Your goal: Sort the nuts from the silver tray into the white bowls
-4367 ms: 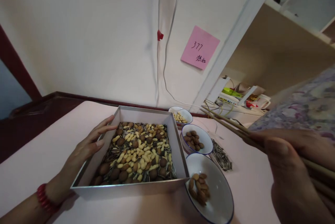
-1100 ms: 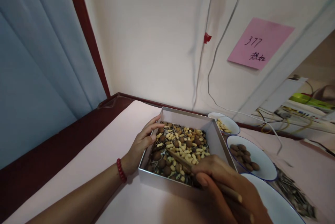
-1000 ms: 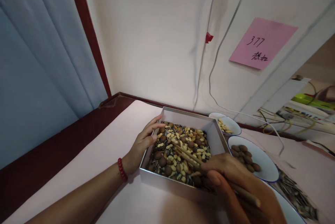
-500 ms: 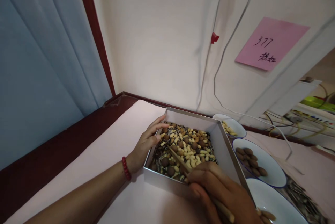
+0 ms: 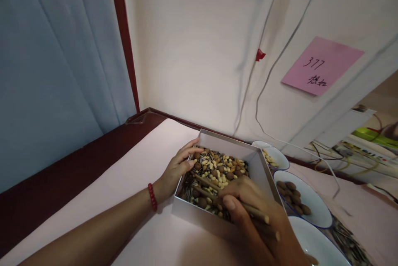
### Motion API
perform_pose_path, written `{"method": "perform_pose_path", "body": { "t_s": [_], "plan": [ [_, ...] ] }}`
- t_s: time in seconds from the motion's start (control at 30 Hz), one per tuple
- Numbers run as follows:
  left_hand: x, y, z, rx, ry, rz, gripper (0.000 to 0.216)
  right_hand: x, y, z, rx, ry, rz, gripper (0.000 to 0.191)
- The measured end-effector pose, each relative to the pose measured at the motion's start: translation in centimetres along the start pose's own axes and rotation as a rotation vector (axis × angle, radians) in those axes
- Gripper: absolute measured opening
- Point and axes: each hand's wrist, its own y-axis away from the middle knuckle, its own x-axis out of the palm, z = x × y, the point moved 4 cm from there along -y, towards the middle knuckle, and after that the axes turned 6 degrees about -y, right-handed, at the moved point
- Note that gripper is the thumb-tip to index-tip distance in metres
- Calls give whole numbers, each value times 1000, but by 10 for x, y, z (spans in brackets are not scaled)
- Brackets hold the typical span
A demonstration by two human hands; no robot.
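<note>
In the head view, a shallow grey box point(image 5: 228, 145) is seen on the pink worktop point(image 5: 146, 152), near the middle of the scene. It is filled with a mix of peanuts, round brown nuts and striped sunflower seeds point(image 5: 217, 166).

The left hand point(image 5: 178, 169) is laid on the left wall of the box with the fingers stretched out and loose; nothing is gripped by it, the box is only steadied. The right hand point(image 5: 248, 206) is closed around a pair of wooden chopsticks point(image 5: 203, 181), whose tips are pushed into the left part of the mix and stand slightly apart. Whether a nut is pinched between them cannot be told.

To the right of the box, three white bowls are placed in a row:
- the far bowl point(image 5: 280, 159) with peanuts;
- the middle bowl point(image 5: 314, 210) with brown nuts;
- the near bowl point(image 5: 320, 247), mostly cut off by the edge.

A heap of sunflower seeds point(image 5: 351, 237) lies on the worktop further right.

Some risks may be judged:
- A round nut could easily slip from the smooth tips and roll over the worktop.
- The light box could be pushed aside, because it is only touched, not held.
- A bowl rim could be knocked by the right wrist, which is very near to it.
</note>
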Motion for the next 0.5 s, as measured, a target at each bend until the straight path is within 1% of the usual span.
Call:
{"method": "perform_pose_path", "body": {
  "t_s": [0.17, 0.37, 0.5],
  "plan": [
    [0, 1, 0, -6, 1, -2, 35, 5, 0, -14, 46, -28, -115, 23],
    [0, 1, -1, 4, -12, 0, 35, 10, -1, -21, 30, -17, -77, 24],
    [0, 0, -1, 13, -7, -7, 36, 10, 1, -20, -6, 27, -107, 22]
  ]
}}
